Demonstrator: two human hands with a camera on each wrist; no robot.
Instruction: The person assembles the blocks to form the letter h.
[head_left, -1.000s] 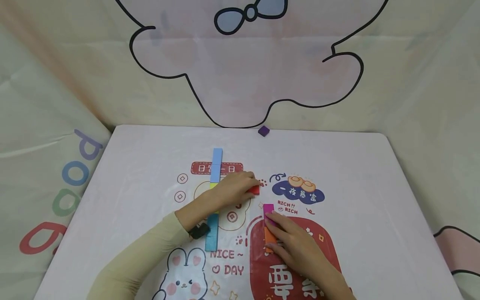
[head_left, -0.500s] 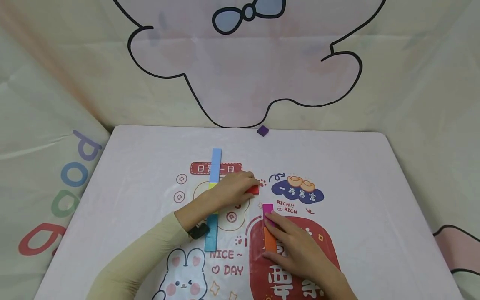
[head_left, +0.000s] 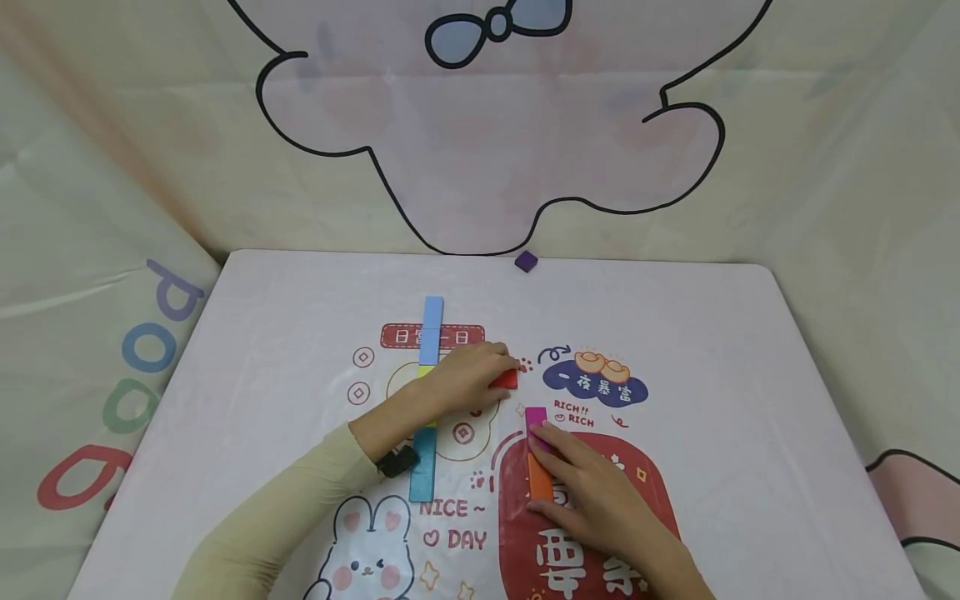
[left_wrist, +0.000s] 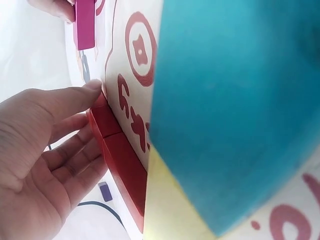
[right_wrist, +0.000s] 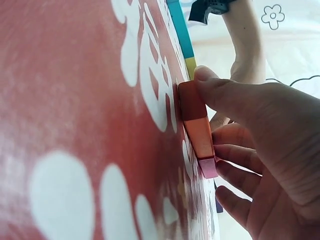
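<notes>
My left hand (head_left: 468,373) pinches a red block row (left_wrist: 122,160) lying on the table, thumb on one end and fingers along its far side. Most of the red is hidden under the hand in the head view. To the right, my right hand (head_left: 600,492) grips a joined bar made of an orange block (head_left: 539,482) and a magenta block (head_left: 536,415). Its thumb is at the orange end; the fingers lie along the side. Beneath my left forearm runs a straight row of light blue (head_left: 431,329), yellow (head_left: 424,370) and teal blocks (head_left: 423,467), partly covered.
A small dark purple block (head_left: 527,262) sits at the table's back edge, by the curtain. The white tablecloth (head_left: 750,400) carries printed drawings and lettering. A black wrist camera (head_left: 397,461) on the left wrist overlaps the teal blocks.
My right thumb has slid slightly toward me, to the near end of the orange block. My left hand and the rows of blocks hold their places.
</notes>
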